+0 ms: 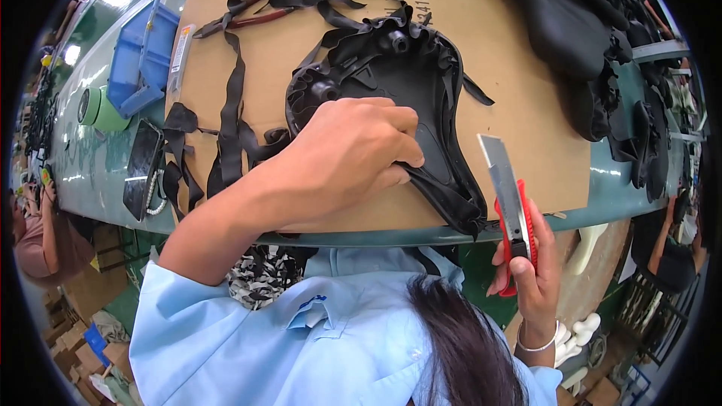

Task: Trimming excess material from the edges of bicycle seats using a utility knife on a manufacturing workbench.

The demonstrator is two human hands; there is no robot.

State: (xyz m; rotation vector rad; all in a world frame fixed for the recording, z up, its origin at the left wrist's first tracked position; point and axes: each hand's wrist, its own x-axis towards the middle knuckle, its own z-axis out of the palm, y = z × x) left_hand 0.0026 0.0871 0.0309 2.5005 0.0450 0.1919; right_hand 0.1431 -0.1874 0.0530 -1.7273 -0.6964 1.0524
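A black bicycle saddle [391, 75] lies upside down on a sheet of brown cardboard [519, 105], its cover edge folded over the rim. My left hand [350, 154] presses down on the saddle's near side and pinches the loose black cover edge. My right hand [530, 263] is off the table's front edge, to the right of the saddle, gripping a red utility knife [511, 203] with its blade extended upward. The blade touches nothing.
Cut black strips [233, 105] and red-handled pliers [256, 16] lie on the cardboard's left part. A blue bin [143, 56], green tape roll [94, 107] and a phone [141, 168] sit at left. More black saddles [571, 22] pile at right. Another person [34, 237] sits far left.
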